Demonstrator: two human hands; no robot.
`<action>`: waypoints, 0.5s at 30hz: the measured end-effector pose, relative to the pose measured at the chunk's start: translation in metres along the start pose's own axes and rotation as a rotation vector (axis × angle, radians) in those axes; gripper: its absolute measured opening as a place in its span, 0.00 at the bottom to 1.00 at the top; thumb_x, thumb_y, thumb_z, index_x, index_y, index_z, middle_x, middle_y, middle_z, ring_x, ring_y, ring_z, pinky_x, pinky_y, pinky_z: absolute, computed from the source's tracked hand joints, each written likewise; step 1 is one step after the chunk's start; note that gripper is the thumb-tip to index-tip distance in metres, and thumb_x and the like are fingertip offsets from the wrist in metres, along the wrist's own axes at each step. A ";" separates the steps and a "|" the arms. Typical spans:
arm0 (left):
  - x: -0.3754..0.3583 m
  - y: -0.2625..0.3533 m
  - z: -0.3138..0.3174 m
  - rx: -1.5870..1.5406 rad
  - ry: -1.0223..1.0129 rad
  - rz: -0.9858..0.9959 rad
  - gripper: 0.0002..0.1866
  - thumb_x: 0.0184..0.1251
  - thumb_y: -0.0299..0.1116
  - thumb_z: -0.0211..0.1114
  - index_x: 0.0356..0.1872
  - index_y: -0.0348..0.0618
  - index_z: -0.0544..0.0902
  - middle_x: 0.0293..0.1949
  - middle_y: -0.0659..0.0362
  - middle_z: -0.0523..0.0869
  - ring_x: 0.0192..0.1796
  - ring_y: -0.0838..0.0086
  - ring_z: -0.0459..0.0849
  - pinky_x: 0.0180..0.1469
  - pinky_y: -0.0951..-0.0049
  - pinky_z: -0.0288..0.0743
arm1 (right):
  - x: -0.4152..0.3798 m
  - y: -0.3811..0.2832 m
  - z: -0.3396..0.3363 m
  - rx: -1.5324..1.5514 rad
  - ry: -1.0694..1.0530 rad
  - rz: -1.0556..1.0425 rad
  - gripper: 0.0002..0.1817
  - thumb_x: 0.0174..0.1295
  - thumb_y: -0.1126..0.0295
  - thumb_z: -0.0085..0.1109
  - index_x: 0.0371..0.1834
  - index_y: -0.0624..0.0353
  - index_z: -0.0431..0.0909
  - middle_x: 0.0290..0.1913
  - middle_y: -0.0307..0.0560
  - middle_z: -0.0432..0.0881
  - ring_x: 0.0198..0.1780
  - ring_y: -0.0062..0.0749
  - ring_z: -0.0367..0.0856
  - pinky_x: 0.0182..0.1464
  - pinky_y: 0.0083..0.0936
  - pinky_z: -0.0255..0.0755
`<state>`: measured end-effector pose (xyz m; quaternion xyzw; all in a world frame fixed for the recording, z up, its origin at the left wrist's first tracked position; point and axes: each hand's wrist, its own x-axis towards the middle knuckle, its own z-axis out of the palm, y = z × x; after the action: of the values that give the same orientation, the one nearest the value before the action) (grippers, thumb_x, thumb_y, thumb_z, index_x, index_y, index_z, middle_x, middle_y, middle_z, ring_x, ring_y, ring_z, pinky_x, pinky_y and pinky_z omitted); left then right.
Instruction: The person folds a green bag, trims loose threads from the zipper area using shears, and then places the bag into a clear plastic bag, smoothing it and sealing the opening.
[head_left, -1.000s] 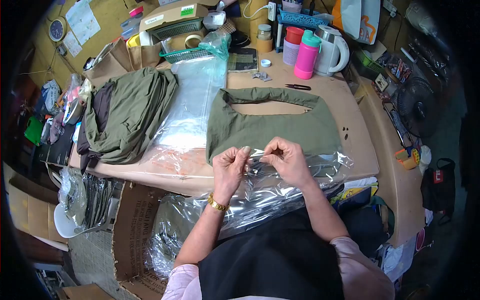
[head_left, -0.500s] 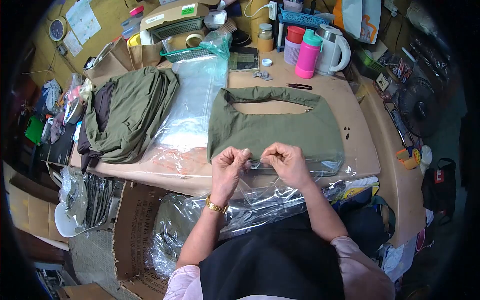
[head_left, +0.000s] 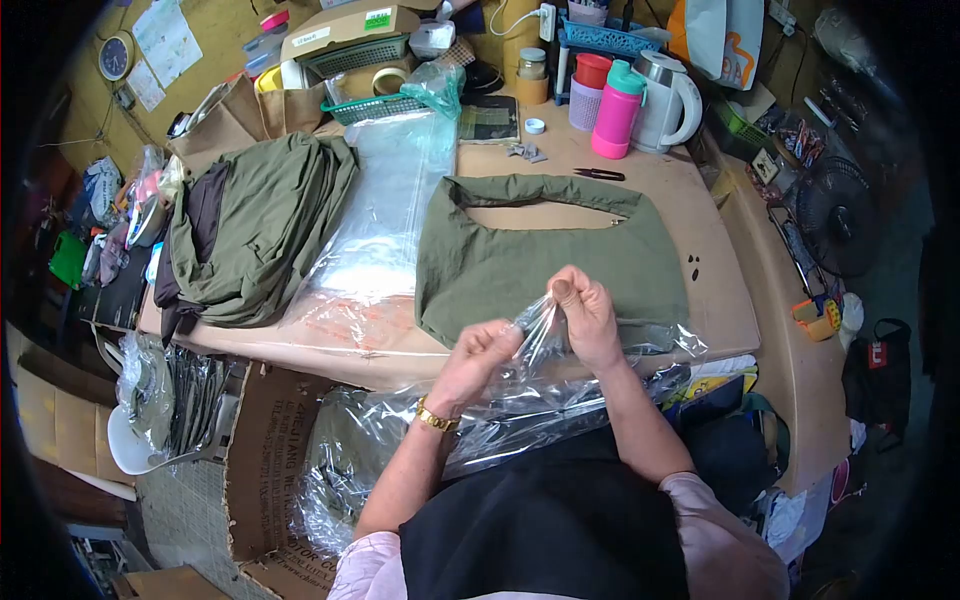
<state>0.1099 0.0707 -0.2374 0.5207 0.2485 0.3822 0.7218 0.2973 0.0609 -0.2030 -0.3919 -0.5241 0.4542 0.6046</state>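
Observation:
A green cloth bag (head_left: pixel 560 260) lies flat on the table, its strap opening toward the back and clear plastic around its lower right edge. Over its front edge, my right hand (head_left: pixel 585 315) pinches a gathered bunch of clear plastic (head_left: pixel 541 335), raised and pulled into folds. Lower and to the left, my left hand (head_left: pixel 470 365) has its fingertips closed on the same plastic. More of this plastic hangs past the table edge toward my lap.
A pile of green cloth (head_left: pixel 265 230) lies on the left, beside flat clear plastic sheets (head_left: pixel 385 190). Black snips (head_left: pixel 600 174), a pink bottle (head_left: pixel 617 110) and a kettle (head_left: pixel 665 100) stand or lie farther back. Below the table is a cardboard box (head_left: pixel 265 460).
My right hand has risen slightly, drawing the plastic into a bunch. My left hand has moved down, and the plastic has pulled back from the bag's front left part.

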 end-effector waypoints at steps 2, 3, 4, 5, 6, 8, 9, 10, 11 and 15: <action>0.003 0.017 0.001 -0.180 0.199 0.005 0.13 0.78 0.42 0.61 0.33 0.47 0.78 0.24 0.70 0.77 0.30 0.85 0.77 0.33 0.78 0.72 | -0.006 -0.027 0.000 -0.033 -0.175 0.205 0.09 0.69 0.68 0.64 0.34 0.57 0.75 0.24 0.29 0.74 0.27 0.09 0.70 0.31 0.13 0.64; 0.005 0.025 -0.002 -0.361 0.397 0.008 0.14 0.78 0.42 0.61 0.31 0.49 0.78 0.24 0.68 0.78 0.29 0.82 0.79 0.32 0.77 0.75 | -0.008 -0.038 -0.001 -0.066 -0.348 0.413 0.10 0.67 0.67 0.68 0.36 0.58 0.75 0.23 0.27 0.72 0.27 0.08 0.69 0.30 0.11 0.63; 0.003 0.033 -0.020 -0.424 0.335 -0.040 0.15 0.79 0.44 0.59 0.30 0.52 0.77 0.24 0.65 0.79 0.28 0.78 0.80 0.32 0.74 0.77 | -0.009 -0.043 -0.004 -0.227 -0.512 0.338 0.13 0.59 0.66 0.75 0.35 0.58 0.78 0.22 0.27 0.73 0.26 0.08 0.69 0.30 0.13 0.62; 0.003 0.035 -0.034 -0.424 0.335 -0.042 0.15 0.79 0.44 0.59 0.30 0.52 0.77 0.24 0.65 0.79 0.28 0.78 0.80 0.32 0.74 0.77 | -0.010 -0.045 -0.008 -0.226 -0.512 0.340 0.13 0.59 0.66 0.75 0.35 0.58 0.78 0.22 0.27 0.73 0.26 0.08 0.69 0.30 0.13 0.62; 0.006 0.035 -0.046 -0.328 0.361 -0.012 0.14 0.76 0.46 0.62 0.35 0.49 0.79 0.26 0.64 0.81 0.27 0.77 0.80 0.30 0.74 0.77 | -0.010 -0.046 -0.011 -0.315 -0.694 0.329 0.12 0.57 0.66 0.77 0.33 0.56 0.81 0.22 0.28 0.74 0.26 0.09 0.70 0.30 0.15 0.61; 0.007 0.045 -0.060 -0.231 0.390 0.020 0.16 0.73 0.49 0.65 0.40 0.47 0.80 0.27 0.63 0.83 0.26 0.76 0.80 0.29 0.74 0.77 | -0.011 -0.052 -0.018 -0.336 -0.913 0.344 0.11 0.50 0.63 0.81 0.27 0.51 0.86 0.26 0.30 0.80 0.30 0.16 0.75 0.38 0.22 0.64; 0.006 0.057 -0.061 -0.252 0.449 0.050 0.14 0.75 0.48 0.63 0.37 0.48 0.80 0.27 0.64 0.82 0.25 0.77 0.80 0.28 0.75 0.76 | -0.011 -0.049 -0.024 -0.334 -0.914 0.345 0.11 0.50 0.63 0.81 0.27 0.51 0.86 0.26 0.30 0.80 0.30 0.16 0.75 0.38 0.22 0.64; 0.007 0.069 -0.057 -0.273 0.507 0.080 0.14 0.77 0.47 0.61 0.35 0.50 0.81 0.27 0.65 0.82 0.25 0.78 0.79 0.27 0.75 0.75 | -0.010 -0.043 -0.030 -0.326 -1.002 0.116 0.11 0.49 0.61 0.81 0.28 0.51 0.87 0.29 0.30 0.81 0.34 0.19 0.77 0.45 0.25 0.63; 0.009 0.084 -0.048 -0.307 0.650 0.079 0.15 0.76 0.48 0.62 0.36 0.48 0.81 0.27 0.65 0.83 0.24 0.79 0.80 0.27 0.75 0.76 | -0.009 -0.041 -0.037 -0.317 -1.079 -0.117 0.12 0.48 0.60 0.81 0.28 0.50 0.87 0.32 0.30 0.83 0.38 0.22 0.78 0.52 0.29 0.63; -0.005 0.088 -0.126 -0.324 0.489 0.189 0.18 0.75 0.51 0.61 0.39 0.45 0.82 0.32 0.60 0.87 0.28 0.74 0.86 0.30 0.71 0.81 | -0.017 -0.049 -0.062 -0.279 -1.126 -0.132 0.12 0.48 0.59 0.79 0.29 0.51 0.88 0.49 0.38 0.85 0.52 0.31 0.77 0.58 0.33 0.59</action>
<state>-0.0136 0.1521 -0.1968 0.3124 0.3011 0.5962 0.6755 0.3652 0.0311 -0.1706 -0.1324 -0.8430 0.4804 0.2025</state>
